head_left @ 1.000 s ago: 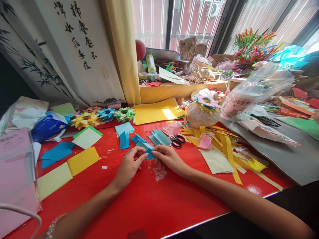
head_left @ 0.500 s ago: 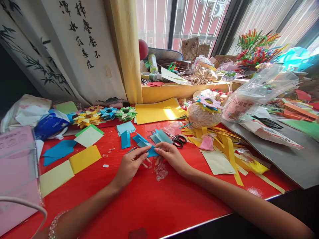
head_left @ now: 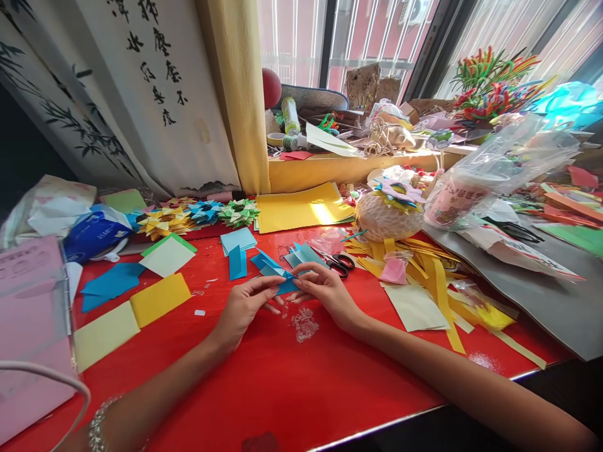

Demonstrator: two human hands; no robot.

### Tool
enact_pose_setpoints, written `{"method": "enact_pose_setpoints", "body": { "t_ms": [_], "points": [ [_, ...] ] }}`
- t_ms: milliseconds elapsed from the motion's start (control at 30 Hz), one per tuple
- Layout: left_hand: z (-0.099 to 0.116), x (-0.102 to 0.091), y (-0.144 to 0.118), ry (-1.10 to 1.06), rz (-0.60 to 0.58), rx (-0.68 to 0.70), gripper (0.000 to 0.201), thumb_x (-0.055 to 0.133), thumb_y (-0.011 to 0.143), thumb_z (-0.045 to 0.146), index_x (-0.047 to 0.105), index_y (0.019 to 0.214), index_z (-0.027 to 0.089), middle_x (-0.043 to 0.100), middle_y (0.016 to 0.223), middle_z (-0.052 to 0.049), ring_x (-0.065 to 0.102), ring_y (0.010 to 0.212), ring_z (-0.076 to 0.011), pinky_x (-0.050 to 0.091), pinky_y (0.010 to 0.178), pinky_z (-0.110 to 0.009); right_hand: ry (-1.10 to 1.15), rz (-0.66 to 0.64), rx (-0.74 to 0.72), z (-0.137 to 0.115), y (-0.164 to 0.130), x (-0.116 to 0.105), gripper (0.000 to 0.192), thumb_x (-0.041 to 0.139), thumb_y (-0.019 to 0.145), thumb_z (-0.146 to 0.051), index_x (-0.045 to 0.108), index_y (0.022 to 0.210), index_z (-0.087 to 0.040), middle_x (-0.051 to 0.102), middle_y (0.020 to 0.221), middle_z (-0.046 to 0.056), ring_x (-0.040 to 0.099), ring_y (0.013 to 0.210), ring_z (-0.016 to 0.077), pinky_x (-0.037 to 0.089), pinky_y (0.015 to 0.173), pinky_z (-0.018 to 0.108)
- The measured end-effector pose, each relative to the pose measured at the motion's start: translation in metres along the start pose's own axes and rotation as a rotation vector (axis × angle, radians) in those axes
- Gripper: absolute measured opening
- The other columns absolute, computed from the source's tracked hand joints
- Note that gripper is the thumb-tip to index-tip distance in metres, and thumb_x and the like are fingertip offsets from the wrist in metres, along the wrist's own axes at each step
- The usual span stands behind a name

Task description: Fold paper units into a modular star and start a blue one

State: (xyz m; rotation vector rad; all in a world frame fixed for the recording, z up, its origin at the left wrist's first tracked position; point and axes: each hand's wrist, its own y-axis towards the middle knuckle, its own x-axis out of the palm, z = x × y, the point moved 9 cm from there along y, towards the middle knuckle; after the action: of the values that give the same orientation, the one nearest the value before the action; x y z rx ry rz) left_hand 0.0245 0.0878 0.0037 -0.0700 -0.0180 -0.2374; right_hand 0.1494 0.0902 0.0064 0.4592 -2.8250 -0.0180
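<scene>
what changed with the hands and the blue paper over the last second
Both hands shifted slightly up the red table, away from the person. The left hand and right hand kept their pinch on the folded blue paper piece, now held nearer the other blue folded pieces. The scissors, yellow paper and paper stars stayed put.

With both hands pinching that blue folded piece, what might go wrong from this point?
The left hand and right hand grip the small blue folded paper only at the fingertips, so it may slip or crease wrongly. The scissors lie just behind the right hand; a reach back could catch them. Loose blue pieces nearby could get mixed in.
</scene>
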Motion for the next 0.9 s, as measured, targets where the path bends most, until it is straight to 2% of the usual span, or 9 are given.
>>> {"method": "enact_pose_setpoints", "body": {
  "t_ms": [200, 367, 600, 700, 800, 900],
  "points": [
    [-0.0024, -0.0005, -0.0002, -0.008, -0.023, -0.02, 0.022, 0.057, 0.075, 0.027, 0.065, 0.092, 0.015, 0.064, 0.067, -0.002, 0.06, 0.06, -0.0119, 0.051, 0.057, -0.023, -0.036, -0.017, -0.009, 0.0001, 0.0006, 0.0005, 0.017, 0.058, 0.075, -0.031, 0.062, 0.085, -0.017, 0.063, 0.079, 0.001, 0.066, 0.068, 0.015, 0.054, 0.069, 0.028],
    [-0.0036, -0.001, -0.0002, 0.003, -0.028, -0.005, 0.02, 0.056, 0.076, 0.028, 0.065, 0.089, 0.016, 0.062, 0.065, 0.0, 0.059, 0.058, -0.0113, 0.05, 0.058, -0.023, -0.046, 0.001, 0.01, 0.0007, -0.0001, -0.0014, 0.017, 0.059, 0.074, -0.029, 0.064, 0.082, -0.015, 0.066, 0.074, 0.002, 0.066, 0.068, 0.0156, 0.054, 0.07, 0.029],
    [-0.0028, 0.0009, -0.0016, -0.003, -0.046, 0.004, 0.021, 0.053, 0.079, 0.028, 0.062, 0.092, 0.015, 0.061, 0.074, -0.002, 0.058, 0.064, -0.012, 0.051, 0.059, -0.024, -0.053, -0.01, 0.017, 0.0029, 0.0004, -0.0008, 0.017, 0.06, 0.072, -0.027, 0.065, 0.083, -0.014, 0.067, 0.075, 0.003, 0.067, 0.069, 0.0162, 0.053, 0.071, 0.029],
    [0.0024, 0.0044, -0.0029, -0.024, -0.064, 0.032, 0.019, 0.055, 0.078, 0.031, 0.061, 0.087, 0.015, 0.058, 0.078, -0.002, 0.057, 0.07, -0.0131, 0.052, 0.056, -0.024, -0.076, -0.02, 0.0, 0.0015, -0.0004, 0.0015, 0.017, 0.059, 0.073, -0.027, 0.065, 0.083, -0.014, 0.068, 0.074, 0.003, 0.067, 0.069, 0.0168, 0.053, 0.071, 0.03],
    [0.004, 0.0064, -0.0021, 0.0, -0.065, 0.052, 0.018, 0.058, 0.075, 0.032, 0.058, 0.079, 0.014, 0.053, 0.075, 0.0, 0.055, 0.068, -0.0121, 0.051, 0.051, -0.022, -0.151, -0.019, -0.02, -0.0013, -0.0029, 0.0037, 0.017, 0.058, 0.074, -0.027, 0.066, 0.082, -0.014, 0.067, 0.069, 0.003, 0.066, 0.067, 0.0171, 0.053, 0.069, 0.03],
    [0.0013, 0.0064, 0.0, 0.003, -0.061, 0.052, 0.018, 0.061, 0.073, 0.03, 0.053, 0.081, 0.016, 0.052, 0.072, 0.002, 0.054, 0.066, -0.0114, 0.049, 0.048, -0.021, -0.222, -0.009, -0.031, -0.0037, -0.0045, 0.0053, 0.017, 0.057, 0.074, -0.026, 0.066, 0.081, -0.014, 0.066, 0.071, 0.003, 0.065, 0.066, 0.0162, 0.052, 0.068, 0.029]
  ]
}}
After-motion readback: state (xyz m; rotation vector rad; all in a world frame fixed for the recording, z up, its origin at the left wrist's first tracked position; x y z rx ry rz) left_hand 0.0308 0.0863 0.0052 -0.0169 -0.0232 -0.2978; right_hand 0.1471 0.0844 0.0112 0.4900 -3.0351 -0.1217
